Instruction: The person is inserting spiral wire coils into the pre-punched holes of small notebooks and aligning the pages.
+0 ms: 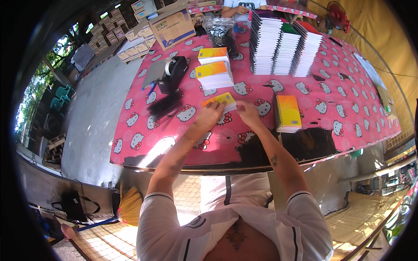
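A small notepad (pixel 226 99) with a yellow-orange cover lies in front of me on the pink table. My left hand (pixel 210 113) grips it from the near left, fingers curled over the cover. At its right edge, my right hand (pixel 248 114) has its fingers pinched together; what sits between them is too small to make out. Left of my hands lies a loose bunch of black binding coils (pixel 164 105). Just beyond the notepad stand two piles of orange-covered pads (pixel 214 78). To the right is a stack of coil-bound yellow notepads (pixel 288 112).
A black tape dispenser (pixel 175 75) stands at the left. Tall stacks of spiral notebooks (pixel 265 48) rise at the back right, beside a clear plastic bag (pixel 219 32) of black material. A cardboard box (pixel 171 30) sits at the far left corner. Another person (pixel 244 6) is across the table.
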{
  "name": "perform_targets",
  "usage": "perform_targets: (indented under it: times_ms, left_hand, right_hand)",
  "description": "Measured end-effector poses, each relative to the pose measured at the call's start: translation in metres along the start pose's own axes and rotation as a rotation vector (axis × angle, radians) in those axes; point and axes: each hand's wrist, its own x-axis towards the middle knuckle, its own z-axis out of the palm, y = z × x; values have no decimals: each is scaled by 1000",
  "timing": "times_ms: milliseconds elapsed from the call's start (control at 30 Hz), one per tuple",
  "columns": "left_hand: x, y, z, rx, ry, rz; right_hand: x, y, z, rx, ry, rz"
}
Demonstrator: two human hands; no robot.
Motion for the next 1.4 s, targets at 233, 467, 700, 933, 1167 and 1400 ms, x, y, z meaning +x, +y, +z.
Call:
perform_targets:
  times_ms: [233, 467, 700, 933, 1167, 1400]
  left_hand:
    - [1, -7, 4, -71, 152, -74]
    - [-2, -1, 5, -85, 128, -133]
    - [10, 9, -8, -84, 174, -178]
    - [-15, 76, -81, -155, 58, -89]
    - [-55, 108, -33, -639, 345, -432]
    - [-64, 118, -23, -631, 233, -475]
  right_hand:
    - [-5, -14, -1, -85, 84, -138]
    - [-17, -39, -7, -521, 109, -297]
    - [8, -46, -20, 876, -136, 114]
    - [-73, -51, -58, 519, -154, -222]
    - [-103, -33, -40, 729, -215, -46]
    - [-115, -36, -28, 825, -150, 51]
